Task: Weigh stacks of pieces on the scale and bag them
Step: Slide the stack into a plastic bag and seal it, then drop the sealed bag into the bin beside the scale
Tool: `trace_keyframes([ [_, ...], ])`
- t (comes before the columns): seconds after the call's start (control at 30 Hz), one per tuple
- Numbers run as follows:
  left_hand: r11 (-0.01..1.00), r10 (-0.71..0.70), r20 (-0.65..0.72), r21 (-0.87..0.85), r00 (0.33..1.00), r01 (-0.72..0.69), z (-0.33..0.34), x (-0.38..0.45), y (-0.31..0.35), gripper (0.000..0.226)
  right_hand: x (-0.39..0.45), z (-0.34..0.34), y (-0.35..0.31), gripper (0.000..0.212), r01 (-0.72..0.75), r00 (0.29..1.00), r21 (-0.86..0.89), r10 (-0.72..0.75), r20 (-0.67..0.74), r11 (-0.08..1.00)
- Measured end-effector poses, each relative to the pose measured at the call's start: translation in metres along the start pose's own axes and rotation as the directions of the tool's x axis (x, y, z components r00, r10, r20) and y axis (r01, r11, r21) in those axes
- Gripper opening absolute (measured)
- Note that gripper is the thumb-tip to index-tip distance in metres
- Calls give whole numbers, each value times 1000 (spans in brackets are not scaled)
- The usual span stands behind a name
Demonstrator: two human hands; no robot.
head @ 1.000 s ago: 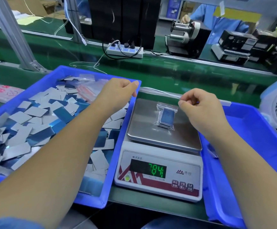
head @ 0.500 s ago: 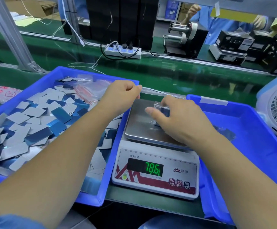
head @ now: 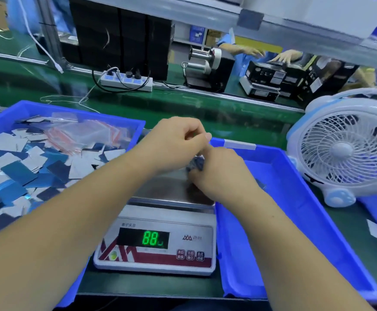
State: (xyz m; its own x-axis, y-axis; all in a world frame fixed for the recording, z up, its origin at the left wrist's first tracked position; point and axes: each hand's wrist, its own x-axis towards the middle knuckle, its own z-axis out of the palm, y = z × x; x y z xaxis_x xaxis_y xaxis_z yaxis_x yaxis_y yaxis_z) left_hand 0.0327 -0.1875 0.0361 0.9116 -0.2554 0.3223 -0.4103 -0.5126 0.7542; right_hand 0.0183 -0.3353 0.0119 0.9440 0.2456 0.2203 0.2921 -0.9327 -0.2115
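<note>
Both hands meet above the rear of the scale, holding a small bagged stack of blue pieces between them.

The right hand [head: 219, 169] curls its fingers round the dark blue stack in its clear plastic bag [head: 196, 163]; the left hand [head: 178, 142], fingers bent, seems to pinch the bag's top, though motion blur hides the exact grip. The bag sits just above the steel pan of the white digital scale [head: 158, 241], which shows green digits. A blue plastic tray of loose blue and silver pieces [head: 32, 167] lies left; another blue plastic tray [head: 295, 198] lies right, beside a white desk fan [head: 344, 149].
</note>
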Motion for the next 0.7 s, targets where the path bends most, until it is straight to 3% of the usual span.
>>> trace_keyframes([
  [0.1,999,37,80,37,996,-40,15,-1,6,26,-7,-15,44,33,-180,979,112,188,-72,977],
  [0.17,997,58,116,41,992,-63,20,-3,4,24,-12,-21,71,27,-292,947,84,300,-110,953],
  [0.27,995,91,146,28,985,-96,22,-9,-1,22,-18,-18,96,18,-417,904,-98,423,62,904],
  [0.37,995,100,141,16,985,-103,19,-14,-7,22,-21,-10,107,19,-481,843,-132,498,201,867],
  [0.57,997,75,118,2,990,-76,11,-15,-13,21,-18,-16,102,21,-497,858,-75,503,105,864],
  [0.7,997,64,102,25,993,-67,1,-12,-9,19,-11,-22,73,16,-346,935,-82,351,54,935],
])
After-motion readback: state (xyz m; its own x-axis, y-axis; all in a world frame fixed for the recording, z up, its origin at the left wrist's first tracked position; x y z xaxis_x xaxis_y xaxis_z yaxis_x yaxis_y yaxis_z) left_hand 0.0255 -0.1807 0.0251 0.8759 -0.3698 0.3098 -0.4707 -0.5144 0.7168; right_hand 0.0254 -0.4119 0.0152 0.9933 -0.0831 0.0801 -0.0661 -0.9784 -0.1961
